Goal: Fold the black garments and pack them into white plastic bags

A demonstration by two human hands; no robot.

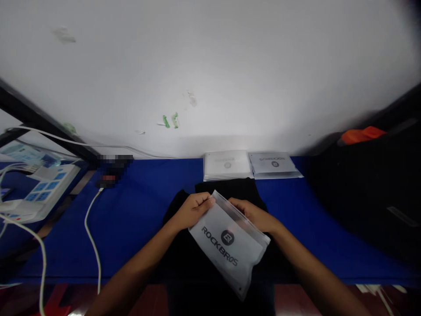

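Pinched the pouch by its far corner in the left hand, extended near-right of that grip over black fabric; set the right hand at its zip edge, with clasp unclear.

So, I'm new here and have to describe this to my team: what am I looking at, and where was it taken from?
There is no machine: these are a person's bare hands, seen in one picture from a camera worn on their head, looking forward and down. The left hand pinches a frosted ROCKBROS bag near one corner; the right hand is at its zip edge, fingers partly hidden. Beneath is black fabric on a blue tabletop. Towards the wall lie more such bags, in two places side by side. A white cable runs along the left.
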